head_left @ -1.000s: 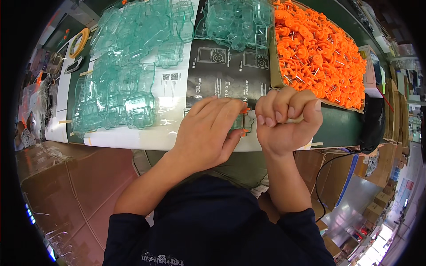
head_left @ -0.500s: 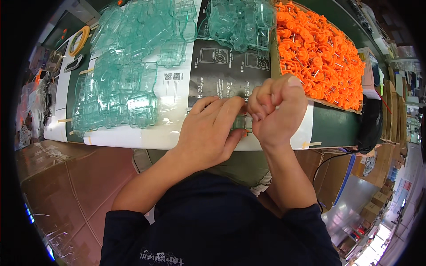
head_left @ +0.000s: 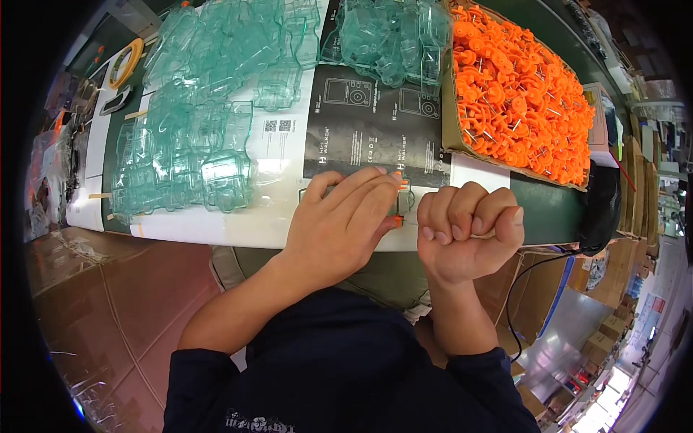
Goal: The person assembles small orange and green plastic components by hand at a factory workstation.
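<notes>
My left hand point(head_left: 338, 222) lies over a clear green plastic part point(head_left: 407, 200) near the table's front edge, with fingers and thumb pressed on it. Most of the part is covered by that hand. An orange piece point(head_left: 398, 177) shows at the fingertips, and more orange shows by the thumb. Just right of the part, my right hand point(head_left: 465, 234) is curled into a fist, apart from it. Its palm faces up, and the folded fingers hide whatever may be inside.
Molded clear green plastic parts point(head_left: 184, 159) cover the table's left side. A further heap point(head_left: 390, 36) lies at the back middle. At the back right stands a cardboard box point(head_left: 449, 108) of orange plastic pieces with metal pins point(head_left: 520, 101). A yellow tape roll point(head_left: 127, 63) lies far left.
My right fist has moved right and toward me, away from the plastic part, and turned palm up. The left hand stays on the part, shifted only slightly.
</notes>
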A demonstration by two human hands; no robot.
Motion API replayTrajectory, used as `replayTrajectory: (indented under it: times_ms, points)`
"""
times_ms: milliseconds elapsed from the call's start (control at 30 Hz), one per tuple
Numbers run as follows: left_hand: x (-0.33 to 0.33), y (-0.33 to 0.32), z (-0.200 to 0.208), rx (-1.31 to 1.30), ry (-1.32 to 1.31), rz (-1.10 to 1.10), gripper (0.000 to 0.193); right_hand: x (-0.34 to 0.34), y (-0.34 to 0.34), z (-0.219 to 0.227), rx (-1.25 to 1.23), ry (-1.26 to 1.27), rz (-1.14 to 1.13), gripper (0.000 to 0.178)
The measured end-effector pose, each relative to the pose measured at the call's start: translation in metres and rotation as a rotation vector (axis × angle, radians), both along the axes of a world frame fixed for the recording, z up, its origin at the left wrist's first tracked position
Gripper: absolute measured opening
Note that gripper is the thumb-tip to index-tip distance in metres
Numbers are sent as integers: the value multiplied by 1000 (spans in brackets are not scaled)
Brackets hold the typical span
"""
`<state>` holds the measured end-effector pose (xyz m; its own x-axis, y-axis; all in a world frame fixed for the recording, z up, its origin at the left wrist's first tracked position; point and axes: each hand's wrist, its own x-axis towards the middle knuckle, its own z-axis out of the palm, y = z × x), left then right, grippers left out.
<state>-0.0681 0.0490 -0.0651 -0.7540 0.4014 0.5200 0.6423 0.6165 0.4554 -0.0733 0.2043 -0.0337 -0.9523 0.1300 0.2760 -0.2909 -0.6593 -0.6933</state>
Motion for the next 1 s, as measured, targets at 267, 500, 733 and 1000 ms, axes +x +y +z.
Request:
replayTrajectory:
  times_ms: [267,500,733,1000]
  points:
    - [0,0,-2,10,0,16,42,-1,-6,2,146,45,-12,41]
    - [1,-1,1,13,-19,17,42,-4,-5,3,89,-19,-6,42]
    - [0,0,-2,13,-9,19,39,-5,-9,4,111,-20,-4,38]
    - [1,-1,7,-1,-74,-24,42,-5,-19,8,245,-190,-74,33]
